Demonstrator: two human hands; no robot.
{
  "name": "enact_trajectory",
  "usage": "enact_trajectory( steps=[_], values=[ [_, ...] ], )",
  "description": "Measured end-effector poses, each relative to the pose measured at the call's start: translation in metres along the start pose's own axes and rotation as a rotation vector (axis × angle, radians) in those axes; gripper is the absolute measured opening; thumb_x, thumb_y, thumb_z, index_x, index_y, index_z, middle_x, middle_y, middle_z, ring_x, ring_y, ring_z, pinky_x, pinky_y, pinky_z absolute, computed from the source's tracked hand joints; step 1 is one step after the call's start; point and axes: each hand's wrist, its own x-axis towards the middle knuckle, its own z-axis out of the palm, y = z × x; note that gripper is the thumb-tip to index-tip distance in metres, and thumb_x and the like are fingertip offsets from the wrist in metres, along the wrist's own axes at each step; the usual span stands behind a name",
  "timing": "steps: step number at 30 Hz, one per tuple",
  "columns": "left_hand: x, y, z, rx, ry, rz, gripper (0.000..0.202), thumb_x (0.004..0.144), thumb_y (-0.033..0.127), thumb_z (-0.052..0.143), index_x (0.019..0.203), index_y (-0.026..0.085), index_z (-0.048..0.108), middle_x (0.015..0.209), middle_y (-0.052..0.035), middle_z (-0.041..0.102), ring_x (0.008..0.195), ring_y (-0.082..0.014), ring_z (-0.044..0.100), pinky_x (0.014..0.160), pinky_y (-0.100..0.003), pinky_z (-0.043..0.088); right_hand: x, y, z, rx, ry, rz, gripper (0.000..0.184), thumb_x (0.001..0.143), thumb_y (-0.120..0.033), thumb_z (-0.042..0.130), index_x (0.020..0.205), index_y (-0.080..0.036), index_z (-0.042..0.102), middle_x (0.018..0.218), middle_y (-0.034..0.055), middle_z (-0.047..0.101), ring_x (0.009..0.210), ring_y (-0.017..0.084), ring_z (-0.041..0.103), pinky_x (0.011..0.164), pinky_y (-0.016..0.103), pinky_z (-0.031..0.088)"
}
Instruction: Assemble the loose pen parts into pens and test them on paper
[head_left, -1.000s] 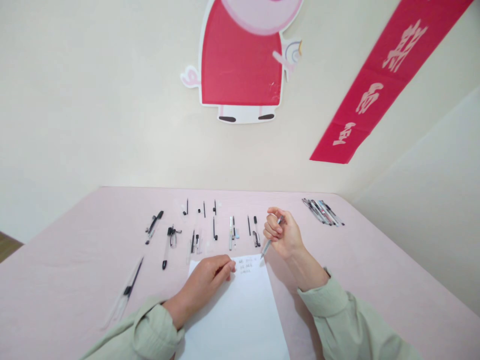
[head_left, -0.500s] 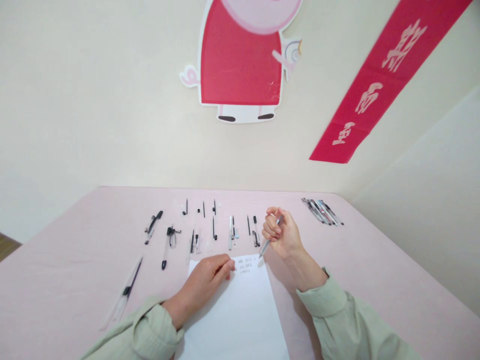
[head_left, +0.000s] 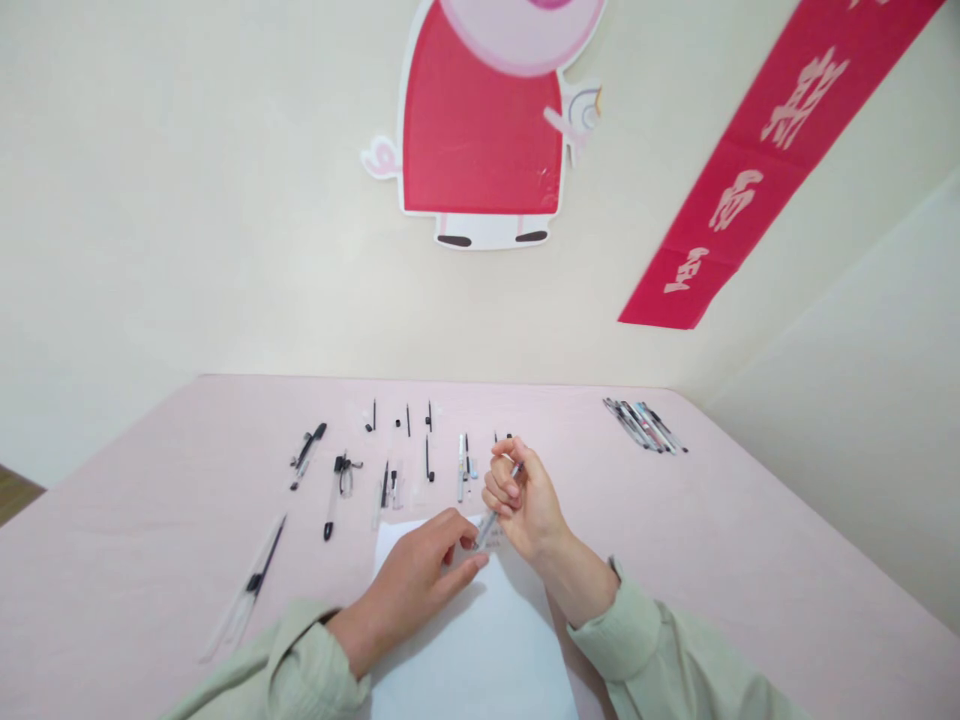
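My right hand (head_left: 523, 497) is closed around a pen (head_left: 495, 510) in a writing grip, its tip down on the top of a white sheet of paper (head_left: 480, 640) where a few small lines of writing show. My left hand (head_left: 424, 570) lies flat on the upper left of the sheet, fingers stretched toward the pen tip. Both arms wear pale green sleeves.
A pink table (head_left: 712, 530) carries several pens and pen parts in rows beyond the paper (head_left: 427, 455), a long pen at the left (head_left: 259, 580) and a bundle of pens at the far right (head_left: 645, 425). A cartoon cutout and red banner hang on the wall.
My right hand has moved left and down with the pen, from above the table beside the sheet onto the paper's top. My left hand has slid slightly forward.
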Motion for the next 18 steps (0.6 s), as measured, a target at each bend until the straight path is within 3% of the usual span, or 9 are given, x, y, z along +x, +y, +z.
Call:
enact_trajectory(
  steps=[3, 6, 10, 12, 15, 18],
  values=[
    [0.001, -0.002, 0.001, -0.031, 0.011, -0.023, 0.02, 0.09, 0.032, 0.047, 0.076, 0.019, 0.053, 0.073, 0.0008, 0.053, 0.065, -0.0142, 0.048, 0.061, -0.025, 0.037, -0.001, 0.009, -0.001, -0.045, 0.001, 0.034, 0.03, 0.083, -0.049, 0.059, 0.078, -0.02, 0.062, 0.045, -0.0096, 0.033, 0.038, 0.006, 0.021, 0.038, 0.017, 0.027],
    [0.003, -0.005, 0.0, -0.075, 0.064, -0.048, 0.02, 0.091, 0.03, 0.046, 0.076, 0.019, 0.053, 0.073, 0.0003, 0.053, 0.065, -0.0144, 0.048, 0.061, -0.026, 0.037, -0.001, 0.014, -0.008, -0.262, -0.01, 0.077, 0.039, 0.08, -0.056, 0.06, 0.077, -0.017, 0.065, 0.06, -0.0023, 0.053, 0.052, 0.009, 0.046, 0.054, 0.022, 0.042],
    [0.005, -0.008, -0.003, -0.084, 0.125, -0.072, 0.018, 0.09, 0.03, 0.047, 0.078, 0.019, 0.054, 0.074, -0.0002, 0.054, 0.066, -0.015, 0.049, 0.062, -0.026, 0.038, -0.001, 0.012, -0.017, -0.616, -0.04, 0.059, 0.049, 0.081, -0.062, 0.056, 0.076, -0.015, 0.07, 0.082, 0.0061, 0.064, 0.072, 0.014, 0.056, 0.064, 0.026, 0.044],
    [0.005, -0.008, -0.004, -0.086, 0.128, -0.081, 0.018, 0.09, 0.031, 0.047, 0.077, 0.019, 0.054, 0.073, 0.0, 0.054, 0.065, -0.0149, 0.05, 0.061, -0.026, 0.038, -0.002, 0.009, -0.016, -0.549, -0.033, 0.05, 0.051, 0.083, -0.064, 0.053, 0.078, -0.016, 0.071, 0.083, 0.0064, 0.065, 0.074, 0.015, 0.057, 0.068, 0.027, 0.045],
    [0.004, -0.006, -0.004, -0.089, 0.11, -0.069, 0.016, 0.088, 0.032, 0.051, 0.08, 0.019, 0.055, 0.075, -0.0003, 0.055, 0.067, -0.0152, 0.051, 0.062, -0.026, 0.04, -0.001, 0.002, -0.013, -0.235, -0.045, 0.092, 0.045, 0.083, -0.061, 0.055, 0.078, -0.018, 0.066, 0.069, 0.0015, 0.061, 0.066, 0.014, 0.058, 0.071, 0.029, 0.048],
    [0.003, -0.003, -0.005, -0.099, 0.03, -0.026, 0.02, 0.084, 0.036, 0.058, 0.095, 0.019, 0.057, 0.084, -0.0013, 0.06, 0.072, -0.0159, 0.054, 0.067, -0.027, 0.043, 0.005, -0.009, -0.016, 0.035, -0.012, 0.116, 0.033, 0.085, -0.05, 0.06, 0.072, -0.019, 0.06, 0.048, -0.0074, 0.042, 0.04, 0.007, 0.039, 0.047, 0.02, 0.042]
  ],
)
